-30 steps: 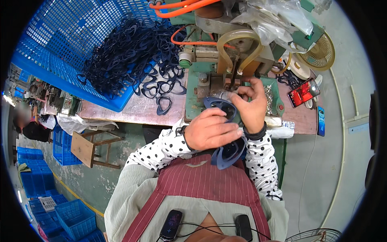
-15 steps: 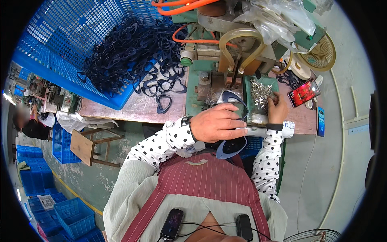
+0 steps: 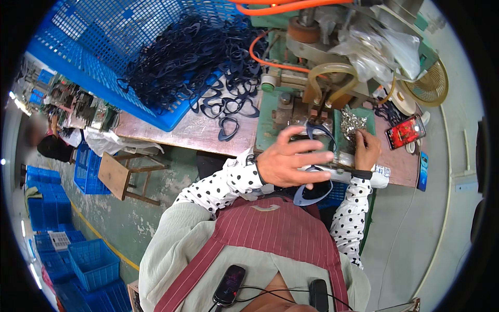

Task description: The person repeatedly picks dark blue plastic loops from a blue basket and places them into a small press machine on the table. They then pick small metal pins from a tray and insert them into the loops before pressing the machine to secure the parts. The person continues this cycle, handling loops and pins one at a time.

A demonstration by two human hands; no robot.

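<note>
My left hand point(image 3: 291, 158) is over the near side of a green press machine point(image 3: 267, 117), palm down with its fingers spread. Just beyond its fingertips, a dark blue loop-shaped strap point(image 3: 323, 132) sits under the press head point(image 3: 317, 110). Another dark blue loop point(image 3: 300, 199) hangs below that hand, in front of my apron; how it is supported is hidden. At the near end of a green tray of small shiny metal pieces point(image 3: 351, 122), my right hand point(image 3: 368, 151) has thumb and fingertips pinched together. Whatever is between them is too small to make out.
A blue basket point(image 3: 156, 118) heaped with dark blue loops point(image 3: 182, 62) stands at the left, several loops spilling onto the table point(image 3: 197, 132). Right of the tray lie a lit phone point(image 3: 405, 132) and a blue item point(image 3: 423, 171). A wooden stool point(image 3: 114, 176) stands on the floor.
The whole view has shifted, moving the scene rightward. My left hand's fingers have spread wider. My right hand stays pinched by the metal pieces, now nearer the tray's near end.
</note>
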